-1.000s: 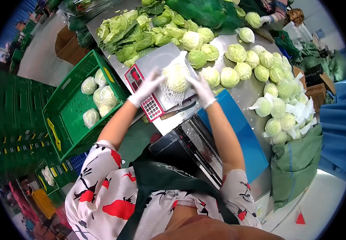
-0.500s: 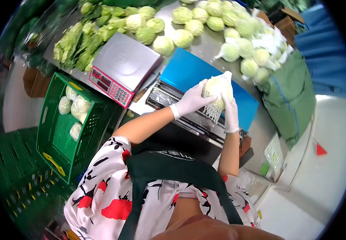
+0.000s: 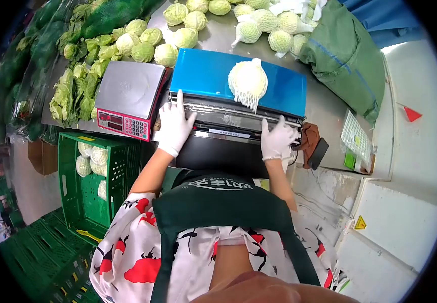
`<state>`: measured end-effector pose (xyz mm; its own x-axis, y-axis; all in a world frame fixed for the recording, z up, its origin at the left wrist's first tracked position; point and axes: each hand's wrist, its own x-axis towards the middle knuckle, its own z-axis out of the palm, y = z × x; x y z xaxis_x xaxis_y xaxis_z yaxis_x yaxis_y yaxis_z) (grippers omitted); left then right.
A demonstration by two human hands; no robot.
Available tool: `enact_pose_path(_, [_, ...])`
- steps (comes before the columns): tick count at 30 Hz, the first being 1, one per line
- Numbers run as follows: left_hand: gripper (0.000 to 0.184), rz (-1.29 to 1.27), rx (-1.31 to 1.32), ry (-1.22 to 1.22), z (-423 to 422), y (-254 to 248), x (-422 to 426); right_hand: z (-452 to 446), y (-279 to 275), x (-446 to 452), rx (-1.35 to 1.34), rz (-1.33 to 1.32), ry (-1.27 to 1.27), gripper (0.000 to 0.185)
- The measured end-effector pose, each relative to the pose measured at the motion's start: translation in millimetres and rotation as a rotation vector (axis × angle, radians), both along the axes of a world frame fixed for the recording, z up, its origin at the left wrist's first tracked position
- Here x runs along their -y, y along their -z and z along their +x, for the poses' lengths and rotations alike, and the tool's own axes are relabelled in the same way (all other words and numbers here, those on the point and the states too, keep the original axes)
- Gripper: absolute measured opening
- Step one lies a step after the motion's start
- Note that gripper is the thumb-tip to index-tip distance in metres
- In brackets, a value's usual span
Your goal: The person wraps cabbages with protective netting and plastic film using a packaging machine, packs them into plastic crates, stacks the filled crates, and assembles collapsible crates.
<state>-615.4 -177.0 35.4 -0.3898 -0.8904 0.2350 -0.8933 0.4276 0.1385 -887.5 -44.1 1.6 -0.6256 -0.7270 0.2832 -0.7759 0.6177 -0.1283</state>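
Note:
A pale cabbage in a white foam net (image 3: pixel 249 82) rests on the blue top panel (image 3: pixel 203 73) of a wrapping machine, and neither hand touches it. My left hand (image 3: pixel 174 127), in a white glove, lies at the left end of the machine's metal rollers (image 3: pixel 238 113), index finger stretched up and thumb apart. At the right end of the rollers is my right hand (image 3: pixel 278 140), also gloved, with thumb and index finger apart and the other fingers partly bent. No held thing shows in either hand.
A scale with a red keypad (image 3: pixel 130 93) stands left of the machine. Bare cabbages (image 3: pixel 184 38) and netted ones (image 3: pixel 266 21) lie behind. A green crate (image 3: pixel 85 189) holds wrapped cabbages at lower left. A green sack (image 3: pixel 347 60) leans at right.
Both hands have let go of the netted cabbage, which now sits on the blue panel. They have moved down and apart to the two ends of the rollers. The camera view has shifted.

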Motion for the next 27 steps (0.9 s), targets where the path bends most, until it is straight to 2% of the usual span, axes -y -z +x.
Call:
enact_pose_path(2, [0.066,0.134,-0.239,-0.024,12,26,12,-4,16,7,0.139,-0.047,0.027,0.050])
enact_pose_path(3, [0.065,0.208,-0.348,0.006,20,26,18,-13,17,4,0.387,-0.148,0.005,0.035])
enact_pose_path(4, [0.055,0.187,-0.342,0.035,26,28,19,-22,18,-1,0.465,-0.176,-0.032,0.028])
enact_pose_path(6, [0.041,0.597,-0.852,0.069,41,47,28,-36,-5,-18,0.977,-0.385,-0.266,0.024])
enact_pose_path(7, [0.031,0.853,-1.102,0.021,44,22,26,-32,-36,-27,1.200,-0.414,-0.313,0.020])
enact_pose_path(8, [0.030,1.027,-1.192,-0.024,39,-33,17,-28,-75,-38,1.175,-0.268,-0.379,0.019])
enact_pose_path(10, [0.027,1.151,-1.286,0.105,51,-57,3,-36,-111,-62,1.218,-0.062,-0.435,0.018])
enact_pose_path(12, [0.023,1.198,-1.202,0.296,68,-86,-7,-50,-163,-77,1.289,0.151,-0.507,0.016])
enact_pose_path(13, [0.021,1.187,-1.313,0.439,70,-101,-10,-64,-170,-81,1.435,0.051,-0.789,0.015])
enact_pose_path(15, [0.019,1.147,-1.535,0.679,65,-121,0,-91,-195,-71,1.516,-0.151,-1.201,0.018])
enact_pose_path(16, [0.017,1.082,-1.630,0.690,51,-131,8,-101,-197,-58,1.496,-0.284,-1.163,0.020])
enact_pose_path(17, [0.022,0.939,-1.465,0.479,38,-139,23,-110,-197,-37,1.471,-0.415,-1.125,0.022])
enact_pose_path(18, [0.035,0.810,-1.306,0.313,12,-150,39,-118,-197,-12,1.179,-0.319,-0.924,0.043])
enact_pose_path(19, [0.053,0.726,-1.317,0.359,-12,-139,61,-79,-217,34,1.149,-0.315,-0.541,0.068])
enact_pose_path(20, [0.073,0.680,-1.177,0.447,-30,-120,89,-87,-189,76,1.118,-0.295,-0.760,0.090])
enact_pose_path(21, [0.096,0.555,-0.907,0.553,-45,-95,116,-87,-167,109,0.873,-0.143,-0.855,0.105])
enact_pose_path(22, [0.115,0.533,-0.721,0.564,-57,-65,132,-95,-119,139,0.637,-0.035,-0.964,0.122])
enact_pose_path(23, [0.124,0.449,-0.624,0.702,-70,-56,138,-89,-91,158,0.577,0.068,-1.007,0.131])
enact_pose_path(24, [0.128,0.333,-0.474,0.792,-76,-13,149,-82,-67,171,0.763,0.100,-1.107,0.134])
enact_pose_path(26, [0.128,0.676,-0.474,0.723,-89,-6,136,-62,-53,177,0.858,0.126,-0.970,0.130])
enact_pose_path(27, [0.126,0.752,-0.566,0.686,-93,-4,134,-60,-51,176,0.952,0.089,-0.935,0.127])
